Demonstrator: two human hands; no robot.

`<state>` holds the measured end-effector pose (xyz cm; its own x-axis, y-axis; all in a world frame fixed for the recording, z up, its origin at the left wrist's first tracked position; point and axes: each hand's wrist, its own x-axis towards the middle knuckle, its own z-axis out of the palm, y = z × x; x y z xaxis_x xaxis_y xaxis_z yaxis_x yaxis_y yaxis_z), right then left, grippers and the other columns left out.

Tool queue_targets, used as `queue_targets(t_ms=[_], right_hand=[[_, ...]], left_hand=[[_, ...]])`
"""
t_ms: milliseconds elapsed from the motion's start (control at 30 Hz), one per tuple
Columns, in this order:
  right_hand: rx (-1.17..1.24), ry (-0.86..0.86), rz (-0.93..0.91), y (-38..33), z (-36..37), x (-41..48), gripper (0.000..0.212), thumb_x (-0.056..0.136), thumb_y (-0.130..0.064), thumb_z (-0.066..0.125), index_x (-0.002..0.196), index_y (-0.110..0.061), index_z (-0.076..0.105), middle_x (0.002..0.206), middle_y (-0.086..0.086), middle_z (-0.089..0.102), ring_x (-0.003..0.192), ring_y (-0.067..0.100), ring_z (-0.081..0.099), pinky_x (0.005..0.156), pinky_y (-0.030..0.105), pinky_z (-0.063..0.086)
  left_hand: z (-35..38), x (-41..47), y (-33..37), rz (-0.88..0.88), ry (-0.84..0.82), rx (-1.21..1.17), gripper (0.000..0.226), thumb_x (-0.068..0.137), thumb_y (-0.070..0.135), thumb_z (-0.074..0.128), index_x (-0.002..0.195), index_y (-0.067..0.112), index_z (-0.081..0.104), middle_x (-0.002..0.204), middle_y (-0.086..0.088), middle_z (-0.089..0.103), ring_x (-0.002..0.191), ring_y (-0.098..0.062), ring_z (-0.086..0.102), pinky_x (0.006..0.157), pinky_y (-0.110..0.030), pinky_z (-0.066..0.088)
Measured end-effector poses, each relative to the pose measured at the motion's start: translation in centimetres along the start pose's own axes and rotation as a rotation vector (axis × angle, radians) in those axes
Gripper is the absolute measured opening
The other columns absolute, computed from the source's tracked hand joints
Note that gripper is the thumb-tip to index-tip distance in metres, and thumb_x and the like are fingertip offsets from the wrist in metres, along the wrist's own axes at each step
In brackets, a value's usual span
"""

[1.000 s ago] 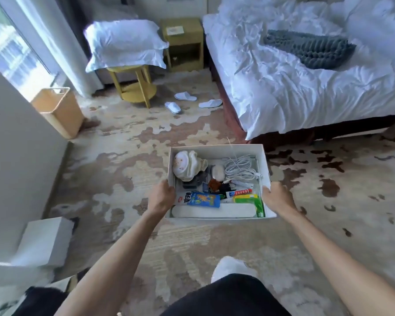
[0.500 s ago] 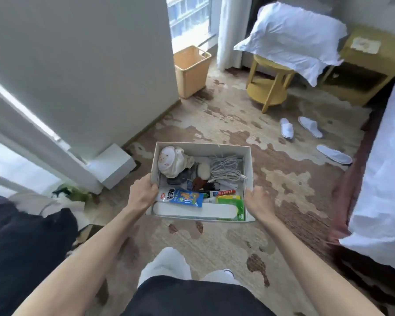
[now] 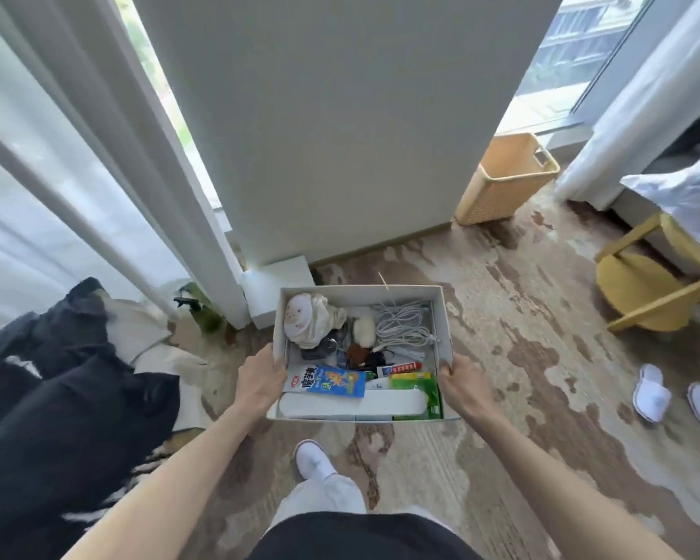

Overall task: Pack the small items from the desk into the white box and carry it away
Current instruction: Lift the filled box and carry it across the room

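**Box held in both hands above carpet**

Far left: dark clothing [image 3: 57, 398] heaped on the floor, beside white curtains [image 3: 37, 196]. Left hand [image 3: 259, 379] grips the left wall of the box [image 3: 360, 292], thumb over the rim. Box is carried level in front of the body, open, above the carpet [image 3: 522, 357]. Contents, left to right: cream cloth bundle [image 3: 310, 323], blue packet [image 3: 332, 382], long white item [image 3: 350, 402] along the near wall, coiled white cable [image 3: 403, 325], green packet [image 3: 415, 383]. Right hand [image 3: 463, 388] grips the right wall, fingers underneath not visible. Further right: wicker basket [image 3: 506, 179], yellow stool [image 3: 655, 284], white slippers [image 3: 651, 392].
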<state>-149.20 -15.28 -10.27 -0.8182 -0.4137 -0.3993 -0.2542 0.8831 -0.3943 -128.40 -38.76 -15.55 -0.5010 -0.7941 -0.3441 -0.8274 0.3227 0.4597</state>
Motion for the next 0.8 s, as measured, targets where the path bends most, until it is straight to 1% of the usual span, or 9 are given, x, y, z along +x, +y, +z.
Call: queue_targets(t_ms=[100,167,233,300,367,500,633,733,800], right_hand=[[-0.004,-0.037,-0.023,-3.3,-0.2,5.6,0.026,0.095,-0.019,0.045,0.072,-0.01,0.054,0.077,0.015,0.063,0.072,0.031,0.06,0.062,0.035,0.042],[-0.015,-0.082,-0.042,-5.3,0.1,9.8,0.027,0.095,-0.021,0.044,0.075,-0.008,0.057,0.078,0.016,0.064,0.074,0.033,0.061,0.063,0.035,0.042],[-0.017,-0.132,-0.068,-7.3,0.8,14.2,0.027,0.095,-0.021,0.043,0.075,-0.009,0.056,0.075,0.013,0.063,0.071,0.031,0.06,0.058,0.031,0.039],[-0.031,-0.166,-0.111,-9.6,1.9,19.1,0.03,0.095,-0.018,0.044,0.067,-0.012,0.052,0.065,0.006,0.058,0.059,0.021,0.053,0.051,0.028,0.033],[-0.049,-0.175,-0.144,-11.5,3.4,24.1,0.031,0.097,-0.02,0.043,0.07,-0.011,0.054,0.065,0.007,0.057,0.057,0.019,0.049,0.053,0.03,0.034],[-0.052,-0.199,-0.172,-14.6,7.1,32.6,0.034,0.1,-0.028,0.038,0.084,-0.007,0.058,0.076,0.013,0.063,0.073,0.034,0.058,0.068,0.041,0.049],[-0.099,-0.229,-0.174,-18.4,10.1,38.5,0.03,0.1,-0.029,0.038,0.092,-0.01,0.059,0.078,0.009,0.059,0.076,0.032,0.055,0.067,0.036,0.043],[-0.047,-0.257,-0.069,-20.3,13.5,42.5,0.03,0.1,-0.026,0.041,0.106,-0.006,0.062,0.097,0.017,0.065,0.097,0.037,0.059,0.08,0.039,0.047],[-0.023,-0.244,0.023,-21.1,16.3,45.0,0.031,0.099,-0.025,0.044,0.113,-0.006,0.063,0.104,0.019,0.066,0.101,0.038,0.06,0.08,0.037,0.045]], left_hand=[[-0.9,4.1,0.5,-0.068,0.016,-0.05,0.01,0.091,0.018,0.042,0.09,0.016,0.051,0.088,-0.015,0.067,0.08,-0.036,0.06,0.068,-0.037,0.045],[-1.6,7.1,0.9,-0.118,-0.001,-0.056,0.011,0.092,0.017,0.041,0.092,0.015,0.051,0.088,-0.014,0.066,0.081,-0.036,0.06,0.069,-0.039,0.048],[-2.1,10.3,1.3,-0.176,0.016,-0.077,0.01,0.092,0.017,0.041,0.093,0.015,0.051,0.089,-0.014,0.065,0.084,-0.037,0.06,0.067,-0.038,0.045],[-2.2,13.8,1.9,-0.238,0.038,-0.083,0.009,0.093,0.018,0.041,0.093,0.016,0.05,0.092,-0.014,0.065,0.087,-0.037,0.059,0.067,-0.035,0.04],[-2.0,17.4,2.3,-0.295,0.07,-0.085,0.014,0.094,0.017,0.041,0.099,0.014,0.054,0.094,-0.015,0.066,0.089,-0.037,0.06,0.068,-0.036,0.041],[-1.1,24.3,2.0,-0.397,0.136,-0.14,0.019,0.096,0.018,0.039,0.1,0.012,0.057,0.091,-0.014,0.067,0.085,-0.036,0.062,0.069,-0.038,0.048],[0.0,30.9,0.7,-0.477,0.145,-0.15,0.02,0.096,0.019,0.04,0.106,0.013,0.057,0.095,-0.017,0.068,0.085,-0.036,0.061,0.073,-0.041,0.05],[1.9,35.4,-1.2,-0.513,0.105,-0.14,0.014,0.096,0.021,0.041,0.098,0.015,0.054,0.087,-0.013,0.066,0.074,-0.03,0.055,0.065,-0.035,0.042],[3.4,38.1,-2.7,-0.522,0.088,-0.161,0.014,0.096,0.02,0.041,0.098,0.014,0.054,0.082,-0.009,0.063,0.076,-0.031,0.059,0.065,-0.034,0.043]])
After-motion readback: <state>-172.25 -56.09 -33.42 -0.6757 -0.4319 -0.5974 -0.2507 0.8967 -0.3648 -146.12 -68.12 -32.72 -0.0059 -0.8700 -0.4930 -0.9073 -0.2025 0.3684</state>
